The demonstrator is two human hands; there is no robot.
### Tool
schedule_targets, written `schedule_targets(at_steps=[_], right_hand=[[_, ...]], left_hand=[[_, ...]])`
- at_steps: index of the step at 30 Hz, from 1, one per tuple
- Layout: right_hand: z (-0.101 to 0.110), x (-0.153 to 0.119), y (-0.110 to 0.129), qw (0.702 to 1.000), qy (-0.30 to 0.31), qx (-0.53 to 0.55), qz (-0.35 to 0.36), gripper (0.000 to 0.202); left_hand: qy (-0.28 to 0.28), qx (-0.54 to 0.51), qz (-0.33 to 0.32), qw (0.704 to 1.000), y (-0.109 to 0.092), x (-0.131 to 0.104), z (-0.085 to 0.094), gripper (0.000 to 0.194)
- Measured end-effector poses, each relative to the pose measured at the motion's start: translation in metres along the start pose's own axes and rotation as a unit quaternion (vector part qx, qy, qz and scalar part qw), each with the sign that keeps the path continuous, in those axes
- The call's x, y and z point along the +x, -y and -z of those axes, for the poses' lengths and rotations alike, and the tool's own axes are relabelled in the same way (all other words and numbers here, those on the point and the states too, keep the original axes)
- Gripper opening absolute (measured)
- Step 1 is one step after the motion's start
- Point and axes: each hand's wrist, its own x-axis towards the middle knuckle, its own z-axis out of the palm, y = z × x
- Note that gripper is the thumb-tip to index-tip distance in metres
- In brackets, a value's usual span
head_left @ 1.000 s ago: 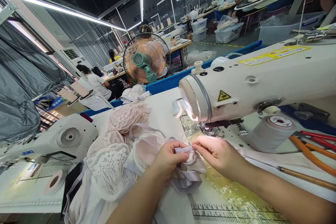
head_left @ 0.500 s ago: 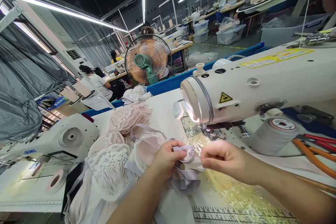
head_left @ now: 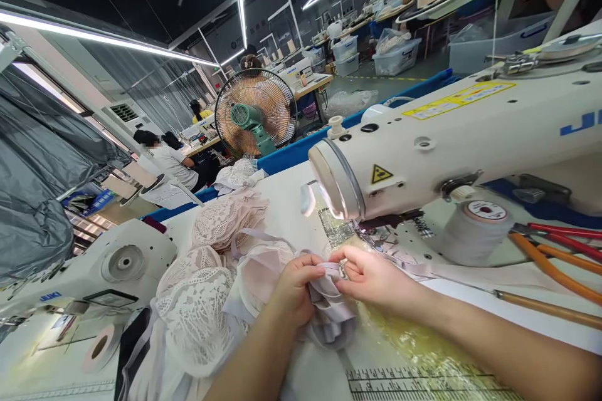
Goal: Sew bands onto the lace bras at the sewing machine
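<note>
Lavender strap [head_left: 332, 269], smooth and faintly glossy, sits between both hands at lower centre of my view, its soft cloth bunched in loops and folds below them. The left hand [head_left: 296, 294] comes up from the bottom edge, wrist raised, thumb laid flat over curled fingers; its grip is closed, pinching the strap. The right hand [head_left: 369, 276] reaches in from lower right, knuckles up, forearm slanting; its fingertips touch the strap with cloth showing between thumb and forefinger, but I can't make out how firmly they have hold.

Along the bottom edge I read a ruler [head_left: 414, 383] with black marks, and above it crinkled, shiny yellowish film [head_left: 407, 335]. Left of the hands lies a heap of rounded cups [head_left: 195, 319] in openwork white lace, with paler pink lace [head_left: 226, 219] behind. At right I see a slim tool with a wooden handle [head_left: 545, 308], orange handles [head_left: 550, 266], and a grey thread cone [head_left: 477, 235].

Above, a glossy white sewing machine [head_left: 404, 163] spans the right half, its rounded end just past the hands; a second machine [head_left: 94, 263] stands at left. Farther off, a round wire-caged fan [head_left: 256, 113] fills upper centre, with a seated person [head_left: 169, 163] in white to its left.
</note>
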Motion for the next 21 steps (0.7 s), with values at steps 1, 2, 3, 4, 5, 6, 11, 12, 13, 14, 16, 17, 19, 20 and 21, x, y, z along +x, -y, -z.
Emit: schedule_targets(at_steps=[1, 2, 3, 4, 5, 6, 11, 12, 13, 14, 16, 17, 19, 20, 21], right_hand=[[0.0018, 0.0010, -0.0007, 1.000, 0.009, 0.022, 0.002, 0.016], [0.0034, 0.0017, -0.0011, 0.999, 0.019, 0.044, 0.004, 0.014], [0.0047, 0.0023, -0.0013, 0.997, 0.031, 0.065, 0.003, 0.015], [0.0054, 0.0026, -0.0013, 0.995, 0.042, 0.086, -0.001, 0.017], [0.0058, 0.0027, -0.0011, 0.993, 0.054, 0.107, -0.004, 0.020], [0.0058, 0.0028, -0.0009, 0.989, 0.065, 0.130, -0.008, 0.022], [0.0056, 0.0050, -0.0032, 0.963, 0.098, 0.248, -0.031, 0.030], [0.0060, 0.0057, -0.0040, 0.961, 0.094, 0.259, -0.040, 0.031], [0.0064, 0.0063, -0.0046, 0.958, 0.091, 0.268, -0.049, 0.032], [0.0069, 0.0067, -0.0049, 0.955, 0.090, 0.278, -0.058, 0.033], [0.0076, 0.0069, -0.0045, 0.950, 0.087, 0.292, -0.073, 0.034], [0.0079, 0.0067, -0.0038, 0.949, 0.084, 0.294, -0.078, 0.034], [0.0080, 0.0060, -0.0020, 0.948, 0.075, 0.297, -0.081, 0.032], [0.0081, 0.0056, -0.0012, 0.948, 0.073, 0.300, -0.082, 0.032], [0.0081, 0.0054, -0.0006, 0.946, 0.072, 0.304, -0.081, 0.032]], left_hand=[[0.000, 0.003, 0.000, 1.000, -0.0001, 0.0002, -0.0001, 0.020], [-0.002, 0.008, -0.002, 1.000, -0.0002, 0.0001, -0.0005, 0.020], [-0.006, 0.017, -0.006, 1.000, -0.0005, -0.0002, -0.0012, 0.021], [-0.010, 0.027, -0.010, 1.000, -0.0007, -0.0008, -0.0022, 0.022], [-0.012, 0.038, -0.013, 0.999, -0.0009, -0.0013, -0.0032, 0.024], [-0.014, 0.047, -0.016, 0.999, -0.0011, -0.0019, -0.0042, 0.027], [-0.020, 0.088, -0.028, 0.996, -0.0001, -0.0031, -0.0070, 0.032], [-0.019, 0.093, -0.030, 0.995, 0.0002, -0.0030, -0.0070, 0.032], [-0.019, 0.097, -0.031, 0.995, 0.0005, -0.0030, -0.0069, 0.032], [-0.018, 0.100, -0.032, 0.994, 0.0007, -0.0029, -0.0068, 0.031], [-0.019, 0.106, -0.034, 0.994, 0.0006, -0.0030, -0.0067, 0.029], [-0.021, 0.110, -0.033, 0.993, 0.0004, -0.0031, -0.0067, 0.029], [-0.025, 0.113, -0.027, 0.993, 0.0001, -0.0033, -0.0071, 0.028], [-0.027, 0.114, -0.024, 0.993, 0.0001, -0.0035, -0.0075, 0.029], [-0.028, 0.113, -0.021, 0.993, 0.0003, -0.0035, -0.0080, 0.030]])
